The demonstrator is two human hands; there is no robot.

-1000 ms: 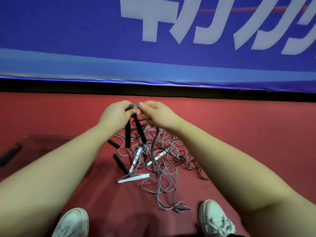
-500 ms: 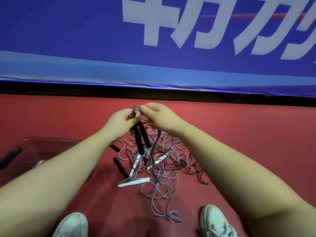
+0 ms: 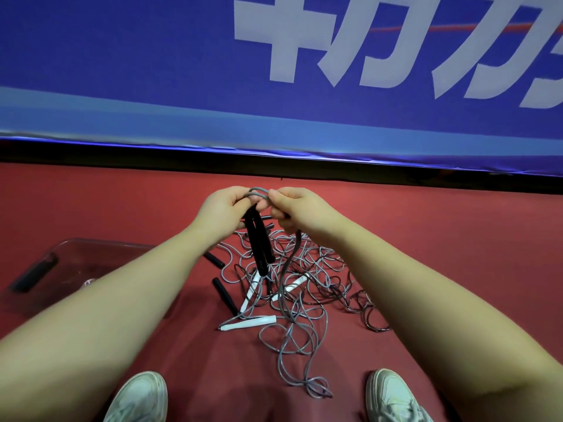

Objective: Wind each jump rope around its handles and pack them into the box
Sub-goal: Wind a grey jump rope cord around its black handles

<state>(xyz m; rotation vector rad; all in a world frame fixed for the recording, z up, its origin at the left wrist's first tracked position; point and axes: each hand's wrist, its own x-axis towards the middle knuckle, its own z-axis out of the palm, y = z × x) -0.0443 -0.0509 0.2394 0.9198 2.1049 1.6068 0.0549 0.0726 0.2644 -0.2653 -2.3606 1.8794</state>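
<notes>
My left hand (image 3: 224, 208) grips the top ends of two black handles (image 3: 259, 248) that hang down side by side above the floor. My right hand (image 3: 300, 208) pinches the grey rope (image 3: 258, 192) where it arches over the handle tops; a doubled strand (image 3: 288, 269) drops from that hand to the floor. Below lies a tangled heap of grey ropes (image 3: 304, 300) with white handles (image 3: 248, 323) and further black handles (image 3: 225, 295) mixed in. A clear plastic box (image 3: 91, 254) sits at the left, partly hidden by my left forearm.
A blue banner wall (image 3: 182, 86) with a black base strip runs across the far side of the red floor (image 3: 457, 239). My two white shoes (image 3: 137, 397) (image 3: 393, 397) stand at the bottom, either side of the rope's trailing loop.
The two black handles have come together and hang closer, nearly parallel. A loop of grey rope now shows over their tops between my hands. The rope's tail has slid a little on the floor.
</notes>
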